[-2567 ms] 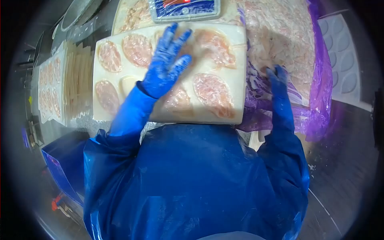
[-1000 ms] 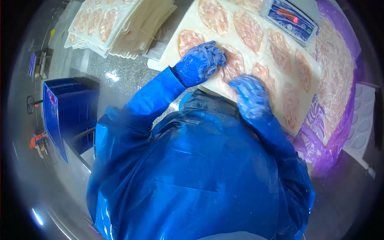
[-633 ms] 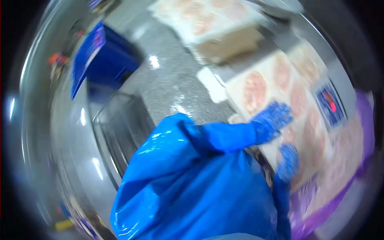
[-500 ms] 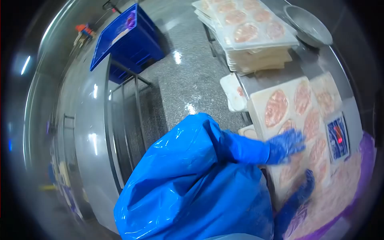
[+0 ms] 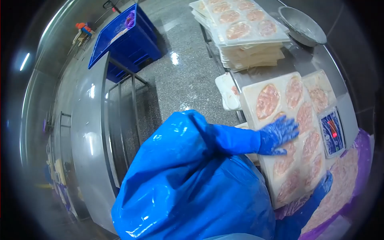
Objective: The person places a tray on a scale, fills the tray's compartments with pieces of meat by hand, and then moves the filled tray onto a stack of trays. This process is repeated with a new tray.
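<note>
A white tray (image 5: 256, 90) with several oval hollows of pale pink meat lies on the metal table at the right. My left hand (image 5: 279, 135), in a blue glove, rests on the meat near the tray's middle, fingers spread. My right hand (image 5: 325, 185), also gloved in blue, is at the tray's lower right corner, beside a large mass of minced meat (image 5: 340, 182) in purple film. Its fingers are partly hidden, so its grip is unclear. A scale (image 5: 333, 134) with a red display stands right of the tray.
Stacked filled trays (image 5: 248, 54) and a metal bowl (image 5: 303, 26) stand at the table's far end. Across the wet floor are a blue bin (image 5: 140, 44) and another steel table (image 5: 90, 140). A smaller white tray (image 5: 229, 94) is at the near table's left edge.
The view has shifted slightly, moving the table leftward in the picture. My right hand has moved right, from over the tray's lower part to its corner. My left hand stays on the meat.
</note>
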Demonstrator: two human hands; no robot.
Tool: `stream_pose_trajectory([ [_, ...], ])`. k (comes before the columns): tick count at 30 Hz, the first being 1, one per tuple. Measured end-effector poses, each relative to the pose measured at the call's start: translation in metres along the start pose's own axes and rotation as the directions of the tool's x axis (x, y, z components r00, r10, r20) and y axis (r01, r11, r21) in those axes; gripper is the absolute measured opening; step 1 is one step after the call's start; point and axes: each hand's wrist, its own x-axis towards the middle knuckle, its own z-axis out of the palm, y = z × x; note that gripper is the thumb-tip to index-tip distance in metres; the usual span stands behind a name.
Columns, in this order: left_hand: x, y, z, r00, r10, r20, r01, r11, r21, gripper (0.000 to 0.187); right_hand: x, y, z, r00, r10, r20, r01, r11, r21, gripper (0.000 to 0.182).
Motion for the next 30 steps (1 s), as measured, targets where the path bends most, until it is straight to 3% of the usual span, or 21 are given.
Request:
stream_pose_trajectory([
  [2, 0.005, -0.014, -0.018, 0.992, -0.018, -0.128, 0.014, 0.999, -0.037, 0.074, 0.023, 0.083, 0.007, 0.973, -0.098, 0.210, 0.174, 0.907, -0.384, 0.036],
  [3, 0.001, -0.039, -0.016, 0.995, -0.005, -0.095, -0.010, 0.987, -0.160, 0.070, 0.013, 0.000, -0.005, 0.995, -0.050, 0.089, 0.070, 0.970, -0.233, 0.036],
  [4, -0.009, -0.055, -0.018, 0.996, -0.052, -0.068, 0.036, 0.977, -0.209, 0.065, 0.012, -0.015, -0.008, 0.997, -0.046, 0.066, 0.054, 0.992, -0.117, 0.037],
  [5, -0.007, -0.051, -0.049, 0.998, 0.020, -0.054, -0.020, 1.000, -0.007, 0.061, 0.015, -0.021, -0.007, 0.999, -0.012, 0.038, 0.016, 0.993, -0.113, 0.036],
  [6, -0.008, -0.060, -0.057, 0.985, -0.012, -0.169, 0.062, 0.954, 0.294, 0.058, 0.020, 0.008, -0.001, 0.959, -0.282, 0.010, 0.271, 0.911, -0.310, 0.034],
  [7, -0.011, -0.076, -0.080, 0.959, -0.145, -0.244, 0.117, 0.985, -0.127, 0.059, 0.024, 0.005, 0.000, 0.979, -0.204, 0.016, 0.197, 0.918, -0.343, 0.031],
  [9, -0.013, -0.095, -0.108, 0.964, -0.208, -0.164, 0.229, 0.965, 0.127, 0.064, 0.033, 0.017, 0.007, 0.943, -0.333, 0.031, 0.305, 0.820, -0.483, 0.029],
  [10, -0.015, -0.103, -0.106, 0.966, -0.223, -0.130, 0.255, 0.903, 0.345, 0.063, 0.037, -0.017, 0.001, 0.970, -0.241, 0.041, 0.226, 0.819, -0.527, 0.025],
  [11, -0.016, -0.102, -0.102, 0.972, -0.209, -0.108, 0.233, 0.916, 0.326, 0.063, 0.042, -0.014, -0.002, 0.897, -0.425, 0.121, 0.408, 0.691, -0.597, 0.021],
  [14, -0.019, -0.100, -0.098, 0.974, -0.209, 0.090, 0.139, 0.858, 0.494, 0.059, 0.054, -0.016, -0.018, 0.858, -0.489, 0.159, 0.454, 0.575, -0.681, 0.022],
  [15, -0.023, -0.107, -0.097, 0.981, -0.196, 0.005, 0.188, 0.949, 0.253, 0.057, 0.058, -0.067, -0.040, 0.997, 0.069, 0.025, -0.065, 0.988, -0.137, 0.027],
  [16, -0.025, -0.113, -0.096, 0.974, -0.213, -0.079, 0.213, 0.977, -0.007, 0.056, 0.063, -0.096, -0.060, 0.786, 0.571, 0.237, -0.611, 0.658, 0.439, 0.031],
  [18, -0.027, -0.125, -0.098, 0.957, -0.287, -0.038, 0.281, 0.953, -0.112, 0.054, 0.054, -0.049, -0.100, 0.853, -0.013, 0.522, -0.507, 0.216, 0.834, 0.037],
  [19, -0.027, -0.129, -0.097, 0.931, -0.365, -0.007, 0.357, 0.914, -0.196, 0.053, 0.038, -0.054, -0.101, 0.892, 0.011, 0.453, -0.446, 0.196, 0.873, 0.037],
  [20, -0.028, -0.128, -0.096, 0.934, -0.357, 0.015, 0.352, 0.914, -0.203, 0.053, 0.017, -0.068, -0.093, 0.920, 0.221, 0.323, -0.379, 0.300, 0.875, 0.037],
  [22, -0.026, -0.128, -0.097, 0.919, -0.395, 0.005, 0.384, 0.891, -0.244, 0.051, -0.037, -0.086, -0.070, 0.878, 0.467, 0.108, -0.319, 0.401, 0.859, 0.036],
  [24, -0.027, -0.130, -0.100, 0.898, -0.432, 0.079, 0.434, 0.845, -0.312, 0.052, -0.092, -0.092, -0.045, 0.816, 0.576, 0.051, -0.306, 0.355, 0.883, 0.036],
  [25, -0.022, -0.118, -0.102, 0.939, -0.342, 0.047, 0.340, 0.939, 0.045, 0.055, -0.115, -0.093, -0.035, 0.787, 0.614, 0.058, -0.312, 0.315, 0.896, 0.035],
  [26, -0.012, -0.106, -0.100, 0.971, -0.232, 0.057, 0.191, 0.898, 0.396, 0.058, -0.131, -0.096, -0.027, 0.766, 0.640, 0.060, -0.312, 0.289, 0.905, 0.035],
  [28, 0.031, -0.052, -0.083, 0.996, 0.093, -0.007, -0.093, 0.996, -0.005, 0.064, -0.145, -0.097, -0.021, 0.740, 0.669, 0.061, -0.315, 0.266, 0.911, 0.035],
  [30, 0.047, -0.004, -0.042, 0.985, 0.115, 0.127, -0.049, 0.899, -0.434, 0.070, -0.148, -0.097, -0.016, 0.735, 0.676, 0.058, -0.315, 0.265, 0.911, 0.035],
])
